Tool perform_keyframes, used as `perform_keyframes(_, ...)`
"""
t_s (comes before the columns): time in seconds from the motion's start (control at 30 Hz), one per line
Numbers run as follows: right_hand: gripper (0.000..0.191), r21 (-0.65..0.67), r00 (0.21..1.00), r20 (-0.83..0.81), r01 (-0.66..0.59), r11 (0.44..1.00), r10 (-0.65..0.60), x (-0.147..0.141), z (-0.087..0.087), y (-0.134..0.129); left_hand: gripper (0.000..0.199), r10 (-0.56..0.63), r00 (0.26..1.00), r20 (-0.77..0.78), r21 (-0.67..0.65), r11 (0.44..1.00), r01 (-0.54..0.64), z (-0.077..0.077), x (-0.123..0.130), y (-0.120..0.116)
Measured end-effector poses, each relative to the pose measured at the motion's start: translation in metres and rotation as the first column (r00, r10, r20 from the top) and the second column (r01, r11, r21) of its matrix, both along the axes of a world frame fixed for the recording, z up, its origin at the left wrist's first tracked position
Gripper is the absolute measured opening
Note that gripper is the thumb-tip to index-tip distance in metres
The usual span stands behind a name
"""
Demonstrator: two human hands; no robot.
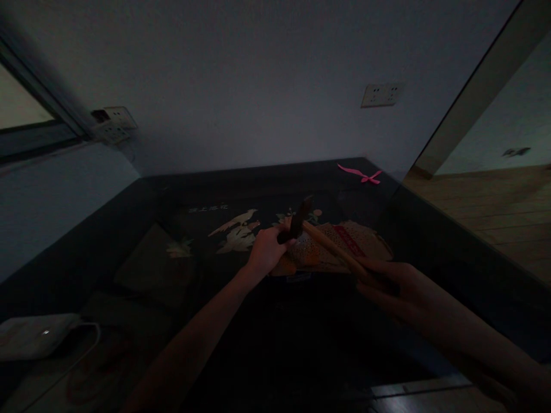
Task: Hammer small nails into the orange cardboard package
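Note:
My right hand [387, 287] is closed around the light wooden handle of a hammer [329, 244]. Its long dark head sits crosswise at the far end; the dimness hides the head's exact shape. My left hand [269, 249] grips the near end of that head, thumb and fingers closed on it. Beneath the hammer lies a flat tan piece [374, 244] with a dotted pattern, orange patches and a red band; the hands and handle cover part of it. It rests on a dark glossy tabletop [253, 189].
A pink ribbon [361, 174] lies at the table's back right corner. A white device [38, 335] with a cable is at the left. Wall sockets [382, 95] are above the table, with more sockets [115, 123] at the left. Wooden floor [495, 201] shows beyond the right edge.

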State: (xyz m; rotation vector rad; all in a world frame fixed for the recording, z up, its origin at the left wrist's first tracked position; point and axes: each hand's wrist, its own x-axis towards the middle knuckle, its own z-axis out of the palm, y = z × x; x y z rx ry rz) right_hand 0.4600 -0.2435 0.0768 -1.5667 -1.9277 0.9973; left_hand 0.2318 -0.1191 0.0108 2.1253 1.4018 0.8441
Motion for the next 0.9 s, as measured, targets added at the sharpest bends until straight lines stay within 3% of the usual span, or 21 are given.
perform_keyframes(0.33,0.033,-0.034,0.995,-0.086,0.046,0.998,-0.049,0.000,-0.007,0.001,0.016,-0.008,0.999,-0.041,0.021,1.000,0.009,0.002,-0.002,0.000)
perform_keyframes(0.5,0.046,-0.088,0.962,-0.219,0.148,0.985,-0.164,0.004,-0.025,0.001,0.007,-0.035,0.999,-0.016,0.093,0.995,0.036,0.006,-0.005,0.001)
perform_keyframes(0.67,0.054,-0.152,0.880,-0.382,0.240,0.959,-0.281,-0.004,-0.049,0.003,0.003,-0.082,0.996,0.020,0.122,0.989,0.079,0.008,-0.006,-0.001)
perform_keyframes(0.9,0.049,-0.146,0.842,-0.479,0.204,0.968,-0.250,-0.003,-0.065,0.002,0.007,-0.083,0.987,-0.137,0.160,0.981,0.105,0.014,-0.008,0.003)
